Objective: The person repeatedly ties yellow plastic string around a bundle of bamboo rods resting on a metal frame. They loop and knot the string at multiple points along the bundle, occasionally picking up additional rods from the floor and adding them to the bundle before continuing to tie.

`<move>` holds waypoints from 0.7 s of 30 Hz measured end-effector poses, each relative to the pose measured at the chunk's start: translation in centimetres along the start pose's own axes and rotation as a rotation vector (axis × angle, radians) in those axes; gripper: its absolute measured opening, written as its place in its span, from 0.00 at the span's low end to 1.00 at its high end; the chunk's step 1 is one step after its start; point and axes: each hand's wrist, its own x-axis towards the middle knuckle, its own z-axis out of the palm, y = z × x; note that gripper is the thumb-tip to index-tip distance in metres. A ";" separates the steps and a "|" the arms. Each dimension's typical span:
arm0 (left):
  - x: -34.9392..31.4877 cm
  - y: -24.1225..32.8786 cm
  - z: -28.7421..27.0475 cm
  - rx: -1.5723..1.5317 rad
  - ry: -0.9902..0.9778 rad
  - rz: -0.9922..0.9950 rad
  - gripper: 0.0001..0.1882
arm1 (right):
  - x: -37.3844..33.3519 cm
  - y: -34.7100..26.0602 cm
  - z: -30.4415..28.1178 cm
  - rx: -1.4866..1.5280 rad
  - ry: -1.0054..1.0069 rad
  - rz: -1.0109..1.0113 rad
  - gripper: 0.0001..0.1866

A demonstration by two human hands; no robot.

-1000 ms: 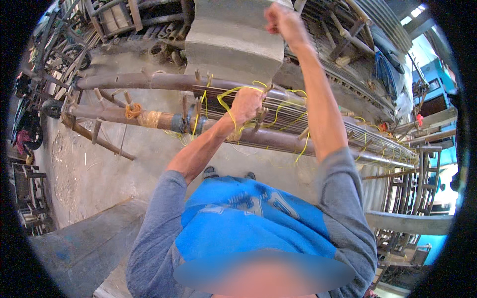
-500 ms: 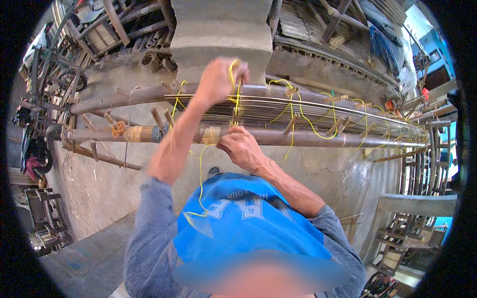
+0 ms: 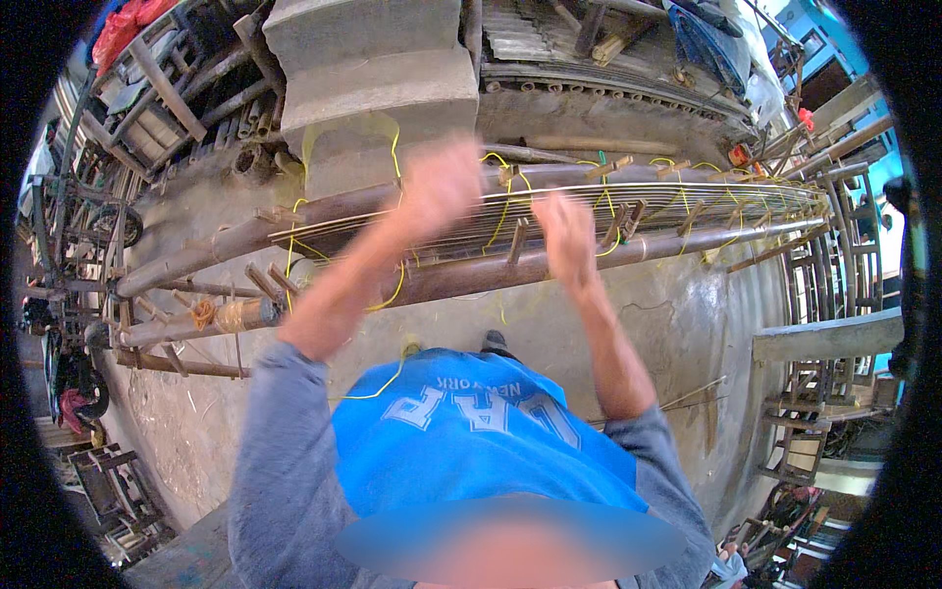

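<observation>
My left hand (image 3: 444, 188), smeared by motion, is over the bundle of long thin strips (image 3: 343, 225); its fingers cannot be made out. A yellow cord (image 3: 396, 155) loops up beside it, and more of this cord hangs near the lower pole. My right hand (image 3: 567, 234) is at the strips farther right, its fingers drawn together, and whatever they pinch is hidden. The strips lie lengthwise between two thick brown poles, the far pole (image 3: 226, 243) and the near pole (image 3: 461, 279). Yellow cord ties cross the strips at several places.
Short wooden pegs (image 3: 517, 241) stick out of both poles. Beyond the frame rises a concrete step (image 3: 378, 74), with stacked poles and wooden racks to either side. A parked motorbike (image 3: 69, 378) stands at the left. A concrete ledge (image 3: 829, 334) is at the right.
My right hand has left the near pole and moved right and farther out to the strips. My left hand has come lower in view. The view has shifted along the frame.
</observation>
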 end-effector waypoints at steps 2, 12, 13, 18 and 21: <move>-2.6 1.2 7.1 0.094 -0.200 -0.113 0.14 | 5.1 1.7 0.4 0.042 -0.275 -0.125 0.17; -2.6 2.4 9.3 0.026 0.185 -0.367 0.15 | 5.3 3.1 1.4 0.045 -0.553 -0.508 0.08; -2.7 3.2 8.4 0.078 0.221 -0.385 0.16 | 2.5 2.4 0.9 0.033 -0.653 -0.512 0.05; 0.9 0.5 7.8 -0.176 0.080 -0.337 0.19 | -6.2 1.4 1.9 0.115 -0.388 -0.423 0.03; 5.9 -3.3 9.4 -0.081 -0.095 -0.165 0.19 | -7.4 3.6 1.9 0.212 -0.455 -0.385 0.05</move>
